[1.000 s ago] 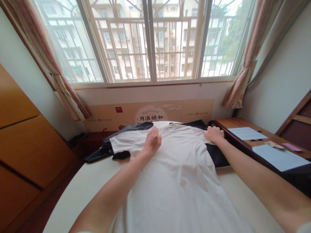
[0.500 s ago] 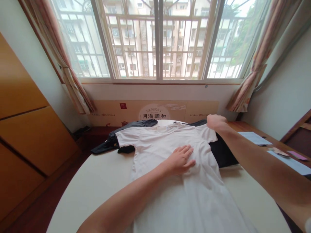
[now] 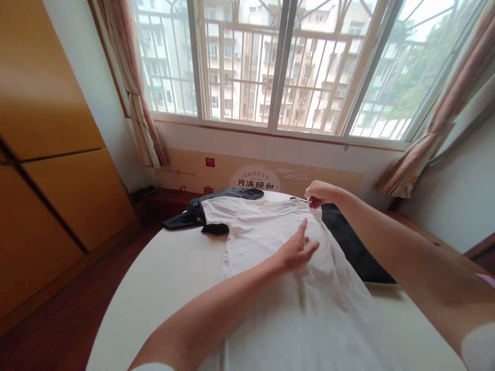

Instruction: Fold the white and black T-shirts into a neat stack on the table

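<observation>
On the smooth, curved-edge white table (image 3: 154,299) lies a soft, wrinkled white T-shirt (image 3: 266,229). Your right hand (image 3: 324,192) holds its sleeve side pinched in bent fingers; your left hand (image 3: 296,252) is over the chest, fingers apart, contact unclear. Flat black cloth (image 3: 353,247) shows beside the T-shirt.
</observation>
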The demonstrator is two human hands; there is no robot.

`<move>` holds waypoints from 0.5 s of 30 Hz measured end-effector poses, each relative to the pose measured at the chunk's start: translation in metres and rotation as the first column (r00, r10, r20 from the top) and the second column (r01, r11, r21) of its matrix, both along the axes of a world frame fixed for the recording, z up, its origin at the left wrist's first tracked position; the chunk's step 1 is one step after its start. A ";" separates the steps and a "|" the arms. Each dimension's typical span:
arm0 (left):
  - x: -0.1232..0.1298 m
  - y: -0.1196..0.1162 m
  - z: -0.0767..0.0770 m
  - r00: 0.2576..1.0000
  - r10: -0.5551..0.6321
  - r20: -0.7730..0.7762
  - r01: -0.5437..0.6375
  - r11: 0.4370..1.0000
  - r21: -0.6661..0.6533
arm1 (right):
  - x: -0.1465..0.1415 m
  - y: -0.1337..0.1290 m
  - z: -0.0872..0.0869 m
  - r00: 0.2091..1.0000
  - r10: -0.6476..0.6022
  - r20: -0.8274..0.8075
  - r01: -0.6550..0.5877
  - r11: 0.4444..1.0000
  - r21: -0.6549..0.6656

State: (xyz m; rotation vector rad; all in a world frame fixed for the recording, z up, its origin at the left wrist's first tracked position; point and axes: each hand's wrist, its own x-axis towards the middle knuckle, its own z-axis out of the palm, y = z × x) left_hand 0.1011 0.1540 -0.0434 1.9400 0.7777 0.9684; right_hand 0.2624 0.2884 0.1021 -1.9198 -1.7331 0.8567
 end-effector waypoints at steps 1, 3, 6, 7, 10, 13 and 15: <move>-0.001 0.005 0.000 0.992 0.051 0.112 -0.039 0.994 -0.103 | -0.016 0.004 -0.002 0.999 0.022 -0.027 -0.022 1.000 -0.020; -0.004 0.016 0.001 0.951 0.160 0.264 -0.081 0.955 -0.287 | -0.045 0.013 -0.011 0.998 0.050 -0.044 -0.051 0.999 -0.017; -0.011 0.027 0.004 0.897 0.257 0.359 -0.067 0.883 -0.465 | -0.074 0.025 -0.031 0.998 0.062 -0.024 -0.061 0.998 0.013; -0.013 0.029 0.006 0.884 0.274 0.378 -0.059 0.869 -0.492 | -0.080 0.027 -0.039 0.998 0.065 -0.013 -0.065 0.998 0.019; -0.017 0.032 0.007 0.876 0.271 0.398 -0.037 0.862 -0.506 | -0.087 0.027 -0.062 0.996 0.086 0.020 -0.086 0.996 0.013; -0.016 0.034 0.005 0.915 0.190 0.357 0.010 0.872 -0.490 | -0.086 0.019 -0.074 0.989 0.146 0.012 -0.146 0.989 0.007; -0.015 0.036 0.004 0.926 0.174 0.334 0.013 0.872 -0.490 | -0.081 0.013 -0.074 0.983 0.185 -0.011 -0.185 0.982 0.036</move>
